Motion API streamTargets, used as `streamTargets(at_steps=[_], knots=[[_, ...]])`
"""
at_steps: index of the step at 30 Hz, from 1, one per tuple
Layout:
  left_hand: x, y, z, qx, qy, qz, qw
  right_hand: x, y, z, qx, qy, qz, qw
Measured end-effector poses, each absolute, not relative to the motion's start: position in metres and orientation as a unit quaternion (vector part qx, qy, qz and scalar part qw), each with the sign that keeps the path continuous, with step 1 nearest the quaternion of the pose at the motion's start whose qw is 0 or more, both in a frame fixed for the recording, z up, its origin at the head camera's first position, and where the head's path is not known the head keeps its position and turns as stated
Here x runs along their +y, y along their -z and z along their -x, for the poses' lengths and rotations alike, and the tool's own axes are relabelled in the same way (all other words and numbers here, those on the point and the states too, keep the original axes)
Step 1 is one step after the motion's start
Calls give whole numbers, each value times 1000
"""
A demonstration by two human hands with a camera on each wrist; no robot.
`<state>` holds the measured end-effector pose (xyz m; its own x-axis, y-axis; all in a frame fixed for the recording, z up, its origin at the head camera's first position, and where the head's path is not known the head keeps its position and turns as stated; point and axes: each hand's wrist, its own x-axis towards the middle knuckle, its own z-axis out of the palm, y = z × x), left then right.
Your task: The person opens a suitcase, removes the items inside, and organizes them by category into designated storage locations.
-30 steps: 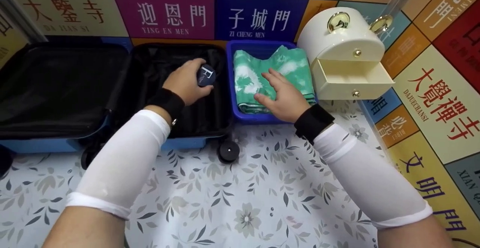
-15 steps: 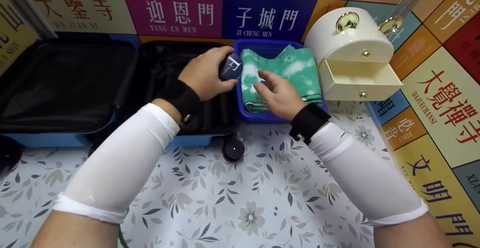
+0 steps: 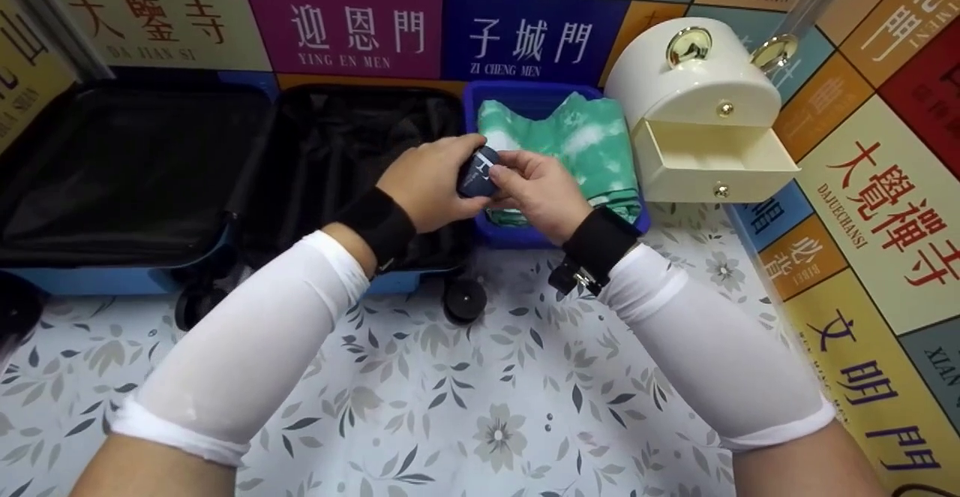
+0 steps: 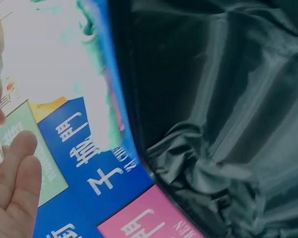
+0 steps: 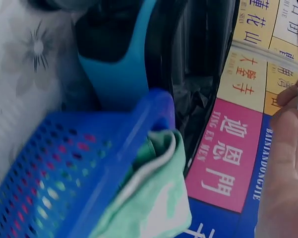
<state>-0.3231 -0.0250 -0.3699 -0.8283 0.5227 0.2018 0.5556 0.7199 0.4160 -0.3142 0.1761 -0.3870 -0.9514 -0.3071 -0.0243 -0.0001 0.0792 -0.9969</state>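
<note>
My left hand (image 3: 435,185) grips a small dark blue round-topped container (image 3: 478,173) with white lettering, held over the gap between the suitcase and the basket. From the other side my right hand (image 3: 544,193) pinches the container's right edge between thumb and fingers. Just behind the right hand, a folded green and white tie-dye cloth (image 3: 592,137) lies in a blue plastic basket (image 3: 525,238). The container's underside is hidden by the hands. Both wrist views catch only parts of the hands at their edges, with the container barely visible.
An open suitcase with black lining spreads across the left, its left half (image 3: 127,174) beside its right half (image 3: 337,129). A caster wheel (image 3: 464,300) juts out in front. At the right stands a white rounded cabinet (image 3: 690,80) with its lower drawer (image 3: 716,155) pulled out.
The left hand has carried the container rightward from above the suitcase, then slightly toward the person. The right hand has moved left from over the cloth and taken hold of the container's edge.
</note>
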Motion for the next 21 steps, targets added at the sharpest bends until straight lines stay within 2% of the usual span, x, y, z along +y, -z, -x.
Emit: streamTargets(at_steps=[13, 21], knots=[[-28, 381, 316, -932, 229, 282, 17, 175, 391, 312, 743, 656, 81, 105], [-52, 384, 315, -945, 211, 248, 15, 193, 385, 318, 749, 658, 61, 57]])
